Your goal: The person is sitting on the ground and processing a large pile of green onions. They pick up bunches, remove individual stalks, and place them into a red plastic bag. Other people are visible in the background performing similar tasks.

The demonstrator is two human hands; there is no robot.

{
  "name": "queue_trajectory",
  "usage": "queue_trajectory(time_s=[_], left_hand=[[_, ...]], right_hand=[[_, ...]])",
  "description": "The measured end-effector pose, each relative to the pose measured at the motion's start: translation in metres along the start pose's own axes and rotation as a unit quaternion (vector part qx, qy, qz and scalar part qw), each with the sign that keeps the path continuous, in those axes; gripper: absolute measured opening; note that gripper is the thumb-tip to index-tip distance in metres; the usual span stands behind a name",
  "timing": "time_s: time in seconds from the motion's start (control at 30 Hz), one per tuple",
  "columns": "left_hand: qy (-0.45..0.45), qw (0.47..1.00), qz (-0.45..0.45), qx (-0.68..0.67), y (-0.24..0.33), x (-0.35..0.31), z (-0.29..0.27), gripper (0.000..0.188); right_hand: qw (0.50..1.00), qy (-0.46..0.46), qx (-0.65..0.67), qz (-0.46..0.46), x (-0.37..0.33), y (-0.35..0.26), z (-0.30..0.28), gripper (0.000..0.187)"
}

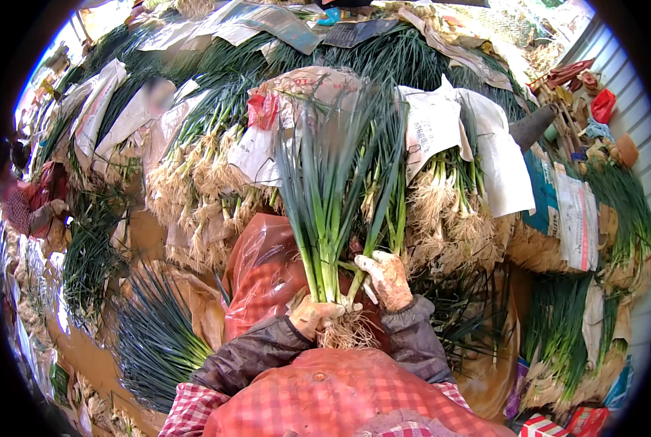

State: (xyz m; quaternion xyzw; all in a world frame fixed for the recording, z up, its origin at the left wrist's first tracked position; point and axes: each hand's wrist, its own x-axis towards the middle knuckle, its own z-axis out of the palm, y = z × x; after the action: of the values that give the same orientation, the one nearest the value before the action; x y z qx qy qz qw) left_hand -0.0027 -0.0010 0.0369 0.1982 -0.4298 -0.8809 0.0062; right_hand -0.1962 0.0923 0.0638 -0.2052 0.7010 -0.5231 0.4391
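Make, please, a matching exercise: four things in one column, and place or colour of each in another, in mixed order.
1. Left hand
2. Right hand
3. Corrugated wall
4. Plastic cover

A. Red, over checked clothing
B. At the held bunch's right side
C. Pale, at the far right
D. At the bunch's base, by its roots

Pairs: 1-D, 2-B, 3-C, 4-A.

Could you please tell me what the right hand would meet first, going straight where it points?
The right hand would probably meet the green onion bunch in the left hand; depth is unclear.
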Motion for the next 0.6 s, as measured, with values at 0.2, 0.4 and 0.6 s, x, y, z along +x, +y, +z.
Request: queue_trajectory(time_s=[0.2, 0.4, 0.6], left_hand=[[0.087, 0.992, 0.005, 0.087, -0.001, 0.003, 0.006, 0.039], [0.094, 0.981, -0.021, 0.169, 0.014, 0.004, 0.017, 0.033], [-0.028, 0.997, 0.068, -0.032, -0.020, 0.009, -0.016, 0.053]], right_hand=[[0.960, -0.019, -0.183, -0.212, -0.043, -0.003, -0.006, 0.017], [0.975, -0.118, 0.155, -0.107, -0.089, -0.006, -0.021, 0.027], [0.972, 0.083, -0.216, -0.029, -0.085, 0.014, -0.069, 0.033]])
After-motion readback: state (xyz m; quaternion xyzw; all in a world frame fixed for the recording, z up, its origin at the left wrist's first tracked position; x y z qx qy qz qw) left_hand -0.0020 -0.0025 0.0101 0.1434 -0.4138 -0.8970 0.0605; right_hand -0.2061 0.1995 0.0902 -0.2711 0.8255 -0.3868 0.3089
